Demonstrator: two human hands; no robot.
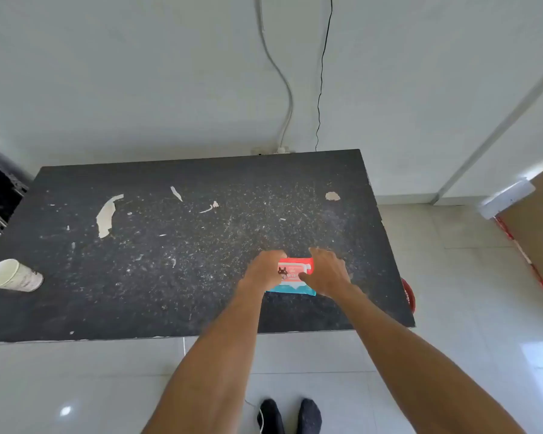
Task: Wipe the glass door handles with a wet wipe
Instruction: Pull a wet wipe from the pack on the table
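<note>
As a paper cup (13,275) lies at the bench's (170,277) left edge, the left hand (264,270) and right hand (326,272) curl round the ends of a red-and-blue wipes pack (295,274) near the front right corner.

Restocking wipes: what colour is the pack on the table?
The pack is red, with a blue near edge; head view.
</note>
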